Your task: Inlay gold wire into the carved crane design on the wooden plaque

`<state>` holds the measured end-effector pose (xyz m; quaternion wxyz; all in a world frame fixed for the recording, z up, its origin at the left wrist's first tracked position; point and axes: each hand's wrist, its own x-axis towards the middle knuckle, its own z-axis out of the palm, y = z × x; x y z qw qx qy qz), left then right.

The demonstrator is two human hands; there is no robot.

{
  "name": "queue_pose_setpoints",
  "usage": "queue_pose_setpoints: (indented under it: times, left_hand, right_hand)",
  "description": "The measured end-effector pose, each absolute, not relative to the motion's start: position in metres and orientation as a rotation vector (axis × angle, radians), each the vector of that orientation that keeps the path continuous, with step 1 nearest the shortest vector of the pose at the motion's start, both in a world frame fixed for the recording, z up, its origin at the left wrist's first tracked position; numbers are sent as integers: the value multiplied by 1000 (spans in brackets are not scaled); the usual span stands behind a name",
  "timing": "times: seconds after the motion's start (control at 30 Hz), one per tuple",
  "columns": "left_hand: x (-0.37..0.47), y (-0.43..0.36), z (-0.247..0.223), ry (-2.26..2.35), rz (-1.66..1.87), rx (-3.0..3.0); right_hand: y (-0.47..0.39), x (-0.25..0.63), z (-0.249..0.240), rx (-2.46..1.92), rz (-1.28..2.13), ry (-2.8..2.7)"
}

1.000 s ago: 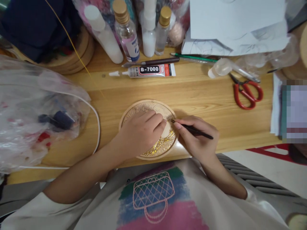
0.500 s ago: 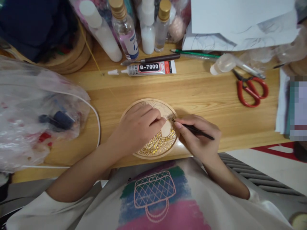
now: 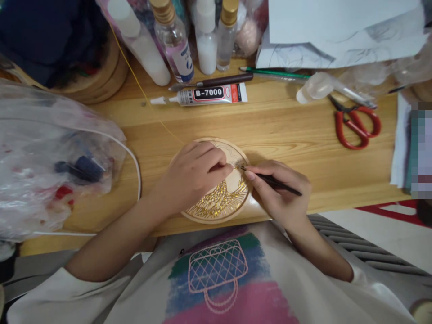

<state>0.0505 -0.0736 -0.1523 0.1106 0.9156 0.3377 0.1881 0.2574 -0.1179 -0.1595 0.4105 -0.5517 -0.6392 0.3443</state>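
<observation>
On the table lies a round wooden plaque (image 3: 233, 183) with a drawn design, its lower part covered in gold outlines. My left hand (image 3: 192, 175) rests over the plaque's left side, thumb and forefinger pinched together. A thin gold thread (image 3: 158, 120) runs down from the upper left to that hand and passes out of sight under it; a short end seems to show at the fingertips. My right hand (image 3: 281, 191) grips dark tweezers (image 3: 275, 182), like a pen. Their tips meet the design just right of the left fingertips.
Behind the plaque lie a B-7000 glue tube (image 3: 212, 94), a dark-handled tool (image 3: 226, 80) and several bottles (image 3: 184, 60). Red-handled scissors (image 3: 357, 126) lie at right, below papers (image 3: 337, 22). At left are a plastic bag (image 3: 60, 157) and a white cable (image 3: 137, 171).
The gold thread now stretches in a straighter line to my left hand, which has shifted slightly left. The tweezers stay at nearly the same spot.
</observation>
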Motion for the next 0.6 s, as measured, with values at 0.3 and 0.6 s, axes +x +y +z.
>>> queue_pose_setpoints:
  times: [0.3, 0.6]
  left_hand:
    - [51, -72, -152, 1029, 598, 2660]
    - [54, -76, -151, 1108, 660, 2664]
  right_hand:
    - [-118, 257, -160, -1386, 874, -1618]
    - [-118, 257, -159, -1394, 886, -1593]
